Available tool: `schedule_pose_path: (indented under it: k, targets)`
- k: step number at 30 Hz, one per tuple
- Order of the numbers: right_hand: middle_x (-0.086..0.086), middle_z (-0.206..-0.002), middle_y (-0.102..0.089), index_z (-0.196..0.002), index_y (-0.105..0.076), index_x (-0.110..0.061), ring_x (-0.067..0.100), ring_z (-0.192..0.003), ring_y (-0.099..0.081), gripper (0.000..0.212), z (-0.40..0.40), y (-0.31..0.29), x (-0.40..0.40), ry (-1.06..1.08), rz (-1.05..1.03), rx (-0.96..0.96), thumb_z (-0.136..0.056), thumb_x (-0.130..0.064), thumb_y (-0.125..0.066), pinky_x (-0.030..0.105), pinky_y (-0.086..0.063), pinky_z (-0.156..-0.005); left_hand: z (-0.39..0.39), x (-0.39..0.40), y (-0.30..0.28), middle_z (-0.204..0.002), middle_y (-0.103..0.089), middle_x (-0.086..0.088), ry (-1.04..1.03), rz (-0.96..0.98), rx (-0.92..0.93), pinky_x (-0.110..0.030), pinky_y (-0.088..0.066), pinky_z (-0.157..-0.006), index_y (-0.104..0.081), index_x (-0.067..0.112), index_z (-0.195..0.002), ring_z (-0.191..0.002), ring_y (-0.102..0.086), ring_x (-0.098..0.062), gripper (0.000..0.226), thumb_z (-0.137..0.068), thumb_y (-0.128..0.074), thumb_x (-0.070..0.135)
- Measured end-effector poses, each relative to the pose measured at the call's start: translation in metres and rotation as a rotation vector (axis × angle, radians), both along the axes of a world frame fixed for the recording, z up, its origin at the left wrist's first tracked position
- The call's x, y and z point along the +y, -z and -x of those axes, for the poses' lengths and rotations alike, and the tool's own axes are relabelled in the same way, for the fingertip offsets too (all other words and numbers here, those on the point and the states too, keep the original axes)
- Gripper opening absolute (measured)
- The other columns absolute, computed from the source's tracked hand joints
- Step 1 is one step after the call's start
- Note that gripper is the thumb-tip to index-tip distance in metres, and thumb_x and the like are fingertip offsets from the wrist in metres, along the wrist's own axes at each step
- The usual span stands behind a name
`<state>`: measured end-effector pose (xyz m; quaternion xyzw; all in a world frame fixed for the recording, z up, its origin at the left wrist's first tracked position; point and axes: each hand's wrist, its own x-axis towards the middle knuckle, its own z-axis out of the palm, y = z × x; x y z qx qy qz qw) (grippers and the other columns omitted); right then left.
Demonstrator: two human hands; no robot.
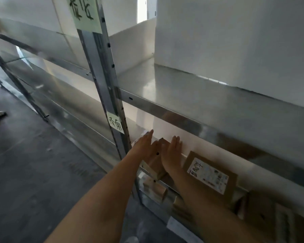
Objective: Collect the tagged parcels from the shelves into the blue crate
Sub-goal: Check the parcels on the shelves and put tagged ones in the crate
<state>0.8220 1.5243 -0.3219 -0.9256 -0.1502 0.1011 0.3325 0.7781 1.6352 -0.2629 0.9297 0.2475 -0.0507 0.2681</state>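
Note:
Both my arms reach into a lower level of a metal shelf. My left hand and my right hand lie with straight fingers on either side of a small brown cardboard parcel at the shelf's left end, pressing against its flanks. To the right of my right wrist lies a flat brown parcel with a white printed label. More cardboard parcels sit on the level below. The blue crate is out of view.
A grey upright post with two handwritten paper tags stands just left of my hands. The upper shelf surface is bare metal against a white wall. Dark grey floor spreads to the left, with more shelving further along. Boxes crowd the lower right.

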Motion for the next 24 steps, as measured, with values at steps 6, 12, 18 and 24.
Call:
schedule_pose_path:
  k: [6,12,18,24]
  targets:
    - [0.015,-0.161,-0.012,-0.154,-0.005,-0.005,0.029,-0.147,-0.018,0.069,0.031,0.012,0.008,0.360,-0.143,0.077,-0.102,-0.027,-0.043,0.034,-0.017,-0.118,-0.014,0.024,0.047,-0.132,-0.055,-0.005,0.126,0.275,0.194,-0.040,-0.039,-0.109,-0.049,0.024,-0.131,-0.119,-0.053,-0.024,0.043,-0.099,-0.032,0.047]
    - [0.002,-0.118,-0.050,-0.130,-0.034,-0.019,0.024,-0.110,-0.058,0.038,0.055,0.012,0.014,0.533,-0.377,0.209,-0.098,-0.024,-0.053,0.027,-0.046,-0.085,0.000,0.035,0.046,-0.128,-0.055,-0.013,0.038,0.491,0.190,-0.034,-0.045,-0.096,-0.043,0.008,-0.135,-0.114,-0.055,-0.027,0.042,-0.099,-0.048,0.028]
    - [-0.006,-0.114,-0.049,-0.129,-0.047,-0.026,0.015,-0.104,-0.052,0.039,0.050,-0.016,0.006,0.571,-0.546,0.243,-0.096,-0.047,-0.050,0.031,-0.043,-0.090,0.002,0.031,0.029,-0.116,-0.061,-0.010,-0.180,0.881,0.012,-0.034,-0.050,-0.087,-0.054,0.015,-0.120,-0.098,-0.057,-0.024,0.032,-0.101,-0.037,0.035]
    - [0.007,-0.109,-0.071,-0.121,-0.061,-0.019,0.021,-0.095,-0.068,0.059,0.042,-0.033,-0.022,0.612,-0.966,0.412,-0.086,-0.065,-0.049,0.031,-0.053,-0.071,0.002,0.037,0.001,-0.099,-0.062,-0.009,-0.195,1.100,-0.076,-0.017,-0.041,-0.057,-0.058,0.014,-0.118,-0.073,-0.052,-0.011,0.042,-0.104,-0.027,0.038]
